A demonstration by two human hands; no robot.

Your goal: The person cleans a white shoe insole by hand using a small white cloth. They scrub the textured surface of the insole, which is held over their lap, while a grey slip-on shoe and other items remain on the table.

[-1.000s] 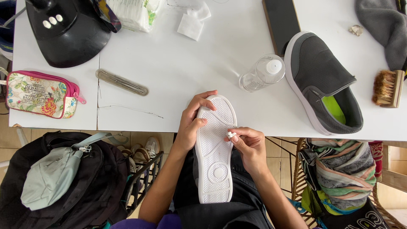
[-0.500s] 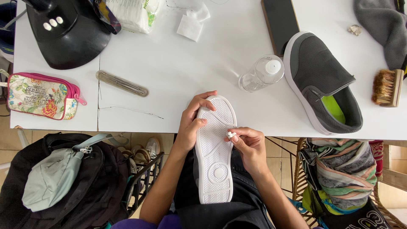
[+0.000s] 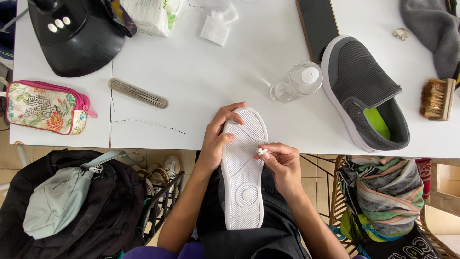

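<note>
A white shoe lies sole-up on my lap, its toe resting over the front edge of the white table. My left hand grips the toe end from the left side. My right hand pinches a small white wad against the sole's right edge, near the middle.
On the table: a grey slip-on shoe, a clear bottle lying on its side, a wooden brush, a black tablet, white pads, a metal tool case, a floral pouch, a black lamp base. Bags lie below left, folded cloth below right.
</note>
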